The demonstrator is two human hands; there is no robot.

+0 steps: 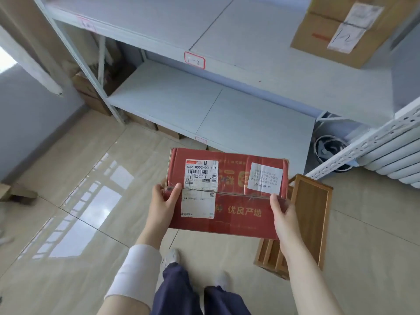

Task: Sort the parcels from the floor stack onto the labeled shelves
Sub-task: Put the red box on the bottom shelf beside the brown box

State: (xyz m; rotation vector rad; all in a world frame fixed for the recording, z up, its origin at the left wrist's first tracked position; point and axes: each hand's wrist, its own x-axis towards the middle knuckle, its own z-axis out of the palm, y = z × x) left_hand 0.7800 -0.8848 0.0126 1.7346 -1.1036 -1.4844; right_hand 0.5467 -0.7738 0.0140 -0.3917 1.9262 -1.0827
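Note:
I hold a flat red parcel (236,201) with white shipping labels in front of me, above the tiled floor. My left hand (162,206) grips its left edge, thumb on top. My right hand (284,218) grips its right edge, thumb on the top face. Ahead stands a white metal shelf unit: its upper shelf (238,42) carries a red-framed tag reading "1-2" (194,60), and the lower shelf (204,105) has a small tag on its front edge. A brown cardboard parcel (336,30) with a white label sits on the upper shelf at the far right.
A wooden tray-like box (311,214) stands on the floor under my right hand. Cardboard boxes (91,92) lie behind and under the shelf at left. A white radiator (395,160) and a slanted perforated rail (363,146) are at right. My legs and feet are below.

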